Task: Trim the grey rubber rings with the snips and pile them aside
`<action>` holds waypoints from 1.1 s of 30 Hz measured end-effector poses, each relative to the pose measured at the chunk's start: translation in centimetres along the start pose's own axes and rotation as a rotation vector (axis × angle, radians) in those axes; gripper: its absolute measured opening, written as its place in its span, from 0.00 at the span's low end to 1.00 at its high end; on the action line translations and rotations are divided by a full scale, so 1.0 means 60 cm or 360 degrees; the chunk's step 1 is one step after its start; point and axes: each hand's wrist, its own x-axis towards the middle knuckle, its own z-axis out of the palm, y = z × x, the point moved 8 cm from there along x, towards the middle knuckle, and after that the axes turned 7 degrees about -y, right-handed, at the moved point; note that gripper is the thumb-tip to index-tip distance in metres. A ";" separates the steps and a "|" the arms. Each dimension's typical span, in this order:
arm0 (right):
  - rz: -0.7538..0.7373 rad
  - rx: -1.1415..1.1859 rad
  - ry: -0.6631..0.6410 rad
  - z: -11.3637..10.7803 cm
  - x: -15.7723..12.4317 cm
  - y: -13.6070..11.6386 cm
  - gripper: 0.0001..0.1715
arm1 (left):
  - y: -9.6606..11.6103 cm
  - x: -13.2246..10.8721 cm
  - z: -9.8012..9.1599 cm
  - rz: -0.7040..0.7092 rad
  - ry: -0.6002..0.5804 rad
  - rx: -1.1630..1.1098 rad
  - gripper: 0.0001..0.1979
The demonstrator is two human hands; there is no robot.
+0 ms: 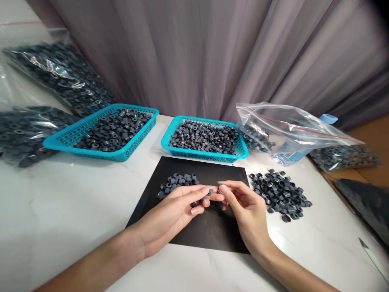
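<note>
- A small grey ring (219,189), just right of the frame's centre, sits pinched between thumb and forefinger of the right hand (247,205); fingers cover much of it, so its axis cannot be told.
- Just left of it, the left hand (182,202) loosely holds other grey pieces (209,192) in its curled fingers. The fingertips of both hands meet or nearly meet; the ring lies at the right hand's tip, directly beyond the left's.
- Both hands are above a black mat (209,231), its near edge towards the lower centre.
- A loose heap (178,182) lies on the mat, nearer the left hand; another pile (281,192) lies on the white bench (75,202), right of the right hand.
- Beyond the mat stands a blue basket (205,154) of similar pieces, with a second basket (117,156) towards the upper left.
- A bottle (291,156) at right, partly behind a clear zip bag (273,121), bears a label too blurred to read; no other writing is legible.
</note>
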 end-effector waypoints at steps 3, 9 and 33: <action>-0.0037 -0.0038 0.0042 -0.006 0.001 -0.004 0.11 | 0.001 0.004 0.002 0.0018 -0.0046 -0.0023 0.09; -0.0101 -0.0083 0.0071 -0.007 0.000 -0.010 0.10 | -0.006 0.010 0.000 0.0016 -0.0025 -0.0140 0.11; -0.0910 -0.0764 -0.0339 0.057 -0.040 -0.091 0.13 | -0.033 0.013 0.008 0.0100 -0.0110 -0.0292 0.14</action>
